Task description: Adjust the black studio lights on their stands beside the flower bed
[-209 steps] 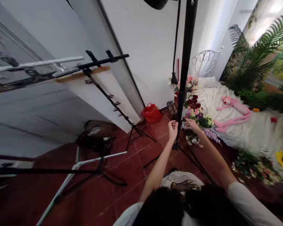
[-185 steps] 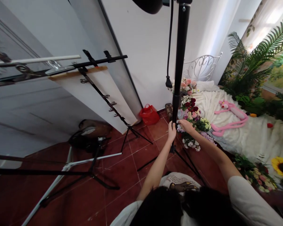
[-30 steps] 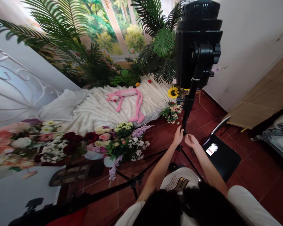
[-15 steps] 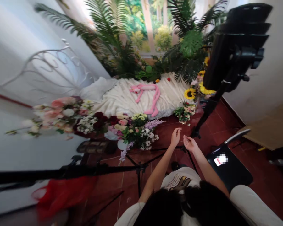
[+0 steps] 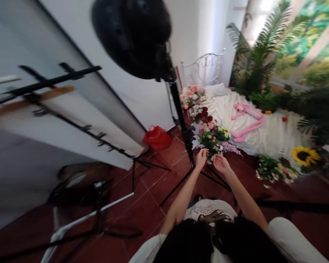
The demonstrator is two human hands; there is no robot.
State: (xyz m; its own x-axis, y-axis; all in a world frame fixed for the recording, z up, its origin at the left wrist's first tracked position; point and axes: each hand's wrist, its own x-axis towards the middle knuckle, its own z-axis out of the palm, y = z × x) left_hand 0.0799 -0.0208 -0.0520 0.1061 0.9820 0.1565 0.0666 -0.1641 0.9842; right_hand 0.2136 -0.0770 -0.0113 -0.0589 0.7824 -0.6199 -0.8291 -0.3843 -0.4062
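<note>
My left hand (image 5: 201, 159) is held out over the red tiled floor, open, its fingers loosely bent and nothing in them. A small gap away, my right hand (image 5: 221, 163) is turned palm up, also open, with lightly curled fingers. Beyond both hands is a bank of artificial flowers (image 5: 208, 136) along the bed's near side; from this angle I cannot tell whether the hands touch it. A pink plush toy (image 5: 252, 113) with long limbs lies on the cream bedspread (image 5: 224, 126).
A black studio light (image 5: 137, 40) on a stand rises ahead. At left are a backdrop rack (image 5: 71, 117) and a red bag (image 5: 157, 138). Sunflowers (image 5: 304, 156) and a small bouquet (image 5: 276, 170) are at right. A blurred dark pole (image 5: 298, 207) crosses the lower right.
My view has swung left: the bed and plush toy now sit further right, and the rack, red bag and another studio light show. Both hands keep nearly the same pose.
</note>
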